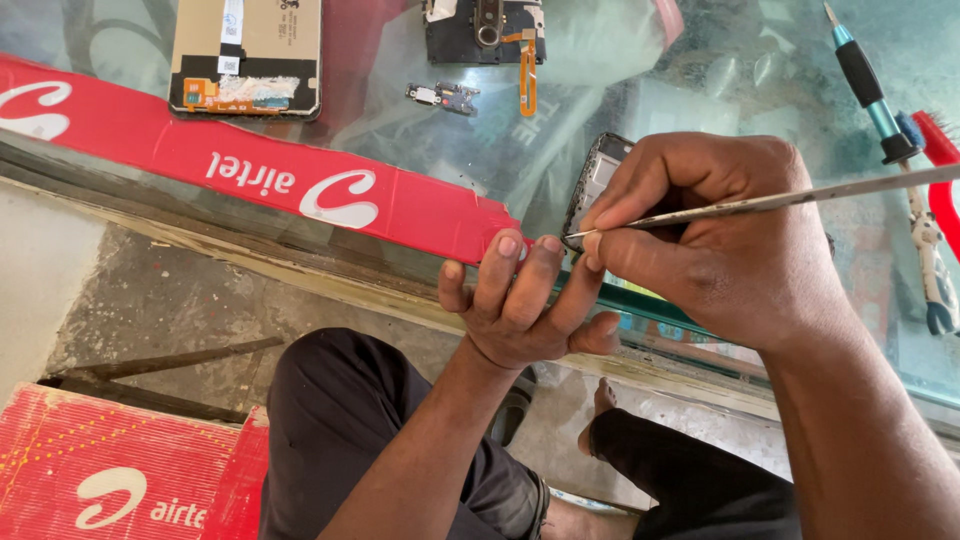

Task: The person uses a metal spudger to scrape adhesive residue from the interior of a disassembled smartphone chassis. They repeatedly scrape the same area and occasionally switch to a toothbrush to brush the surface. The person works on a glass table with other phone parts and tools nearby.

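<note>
Glass worktop (pixel 700 70) across the upper half, with a red strip (pixel 250 165) running along its near edge from the left side toward the middle. Below the edge, dark trousers (pixel 350 430) of the seated person, and a red carton (pixel 110 470) at the lower left, on the floor.

At the far edge, left part: a phone screen panel (pixel 245 55) lying back side up, with an orange flex piece at its near left corner. At the far edge, middle: a dark phone board (pixel 485 30) with an orange ribbon hanging toward the near side, and just beside it a small connector part (pixel 442 97). At the right edge: a screwdriver (pixel 868 90) with teal and black handle, next to a red brush (pixel 940 160).

Near edge, middle: a dark phone frame (pixel 597 180), tilted up, mostly hidden behind the hands. Left hand (pixel 520 305) under and in front of the frame, fingers together and pressed on its lower side, probably supporting it. Right hand (pixel 715 240) above it, thumb and forefinger clamped on thin metal tweezers (pixel 800 198), tip touching the frame edge close to the left fingertips.
</note>
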Motion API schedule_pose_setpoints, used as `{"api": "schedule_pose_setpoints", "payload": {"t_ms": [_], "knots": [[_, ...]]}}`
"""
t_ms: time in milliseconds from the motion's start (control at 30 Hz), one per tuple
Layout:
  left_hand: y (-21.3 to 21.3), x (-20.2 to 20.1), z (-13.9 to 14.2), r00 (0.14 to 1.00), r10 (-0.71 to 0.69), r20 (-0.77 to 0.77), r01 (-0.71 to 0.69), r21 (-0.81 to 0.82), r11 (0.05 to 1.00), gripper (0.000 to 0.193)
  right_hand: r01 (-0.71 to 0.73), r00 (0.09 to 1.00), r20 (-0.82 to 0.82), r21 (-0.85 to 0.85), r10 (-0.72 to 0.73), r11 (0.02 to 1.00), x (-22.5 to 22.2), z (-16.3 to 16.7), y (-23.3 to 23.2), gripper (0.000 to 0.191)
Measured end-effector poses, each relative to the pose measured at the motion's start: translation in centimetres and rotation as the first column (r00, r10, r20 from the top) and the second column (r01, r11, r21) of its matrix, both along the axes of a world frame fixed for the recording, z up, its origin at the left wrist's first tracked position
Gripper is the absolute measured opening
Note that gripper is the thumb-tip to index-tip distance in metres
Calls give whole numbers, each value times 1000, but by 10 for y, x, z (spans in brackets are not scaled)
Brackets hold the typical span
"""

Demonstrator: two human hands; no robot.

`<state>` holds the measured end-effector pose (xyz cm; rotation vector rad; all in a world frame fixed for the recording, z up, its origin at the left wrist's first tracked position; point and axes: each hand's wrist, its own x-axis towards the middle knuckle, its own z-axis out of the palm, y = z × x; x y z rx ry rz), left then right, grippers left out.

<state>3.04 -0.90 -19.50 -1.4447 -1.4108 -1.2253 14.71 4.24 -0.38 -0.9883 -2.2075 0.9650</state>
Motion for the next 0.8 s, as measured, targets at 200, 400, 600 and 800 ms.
{"api": "schedule_pose_setpoints", "payload": {"t_ms": [200,400,600,800], "knots": [[1,0,-1,1000,-21,3,21,8,1000,51,8,999,35,24,-9,1000,-2,2,-2,7],[1,0,-1,1000,-21,3,21,3,1000,51,1,998,70,69,-6,998,-5,5,-2,8],[1,1,0,1000,-9,10,9,9,1000,52,1,996,88,61,-6,998,-5,3,-2,7],[5,3,-1,1000,-9,9,9,36,999,52,11,999,42,27,-12,1000,-2,2,-1,8]]}}
